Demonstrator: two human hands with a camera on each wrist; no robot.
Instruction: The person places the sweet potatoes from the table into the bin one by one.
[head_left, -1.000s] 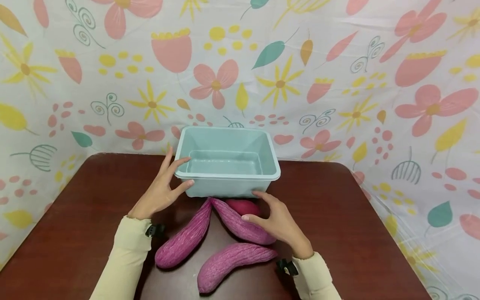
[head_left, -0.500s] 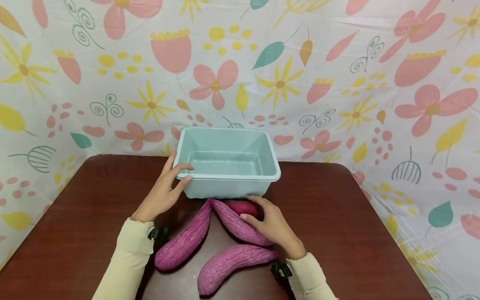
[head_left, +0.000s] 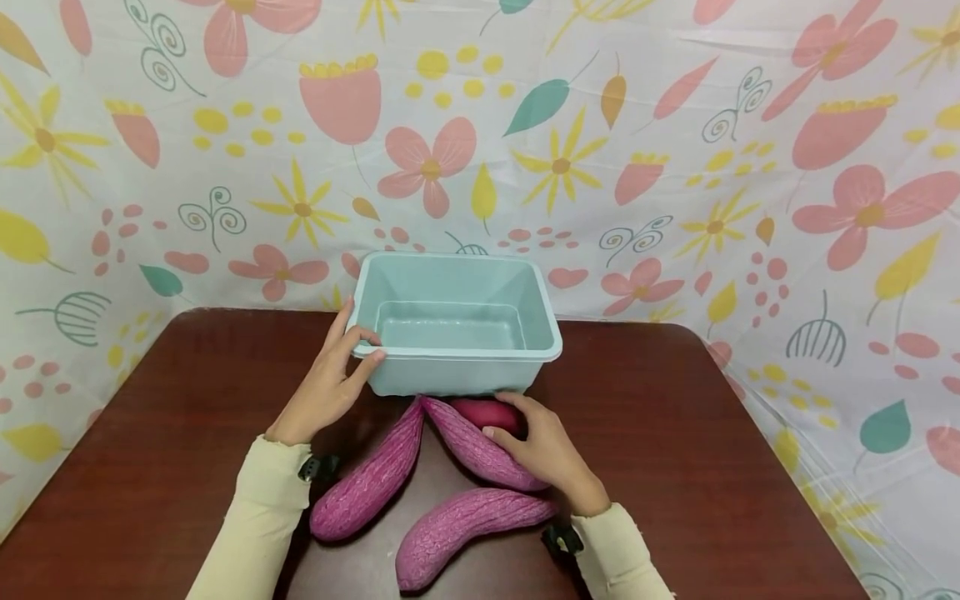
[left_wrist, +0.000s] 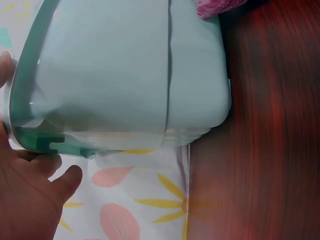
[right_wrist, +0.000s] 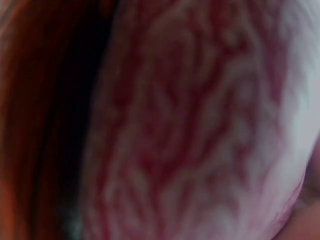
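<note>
At the front left corner of a pale blue plastic bin (head_left: pixel 457 375), my left hand (head_left: pixel 321 393) grips the rim, index finger over the edge and thumb against the outside. In the left wrist view, fingers curl at the rim of the bin (left_wrist: pixel 110 75). My right hand (head_left: pixel 551 446) curves round a smooth dark red oval thing (head_left: pixel 480 411), thumb on its near side, partly hiding it. Just in front lies a purple, streaked, tapered vegetable (head_left: pixel 480 450), like a sweet potato, under that hand. Its streaked skin (right_wrist: pixel 190 125) fills the blurred right wrist view.
Another purple vegetable (head_left: pixel 371 475) slants on the left, its tip by the bin. A curved third one (head_left: pixel 465 529) lies nearest me. All rest on a dark red-brown wooden table (head_left: pixel 675 433). Behind the bin hangs a floral cloth (head_left: pixel 480 133).
My left hand has closed on the bin's rim. My right hand has moved slightly left and come down round the red thing, its fingers closing in. The bin and vegetables stay in place.
</note>
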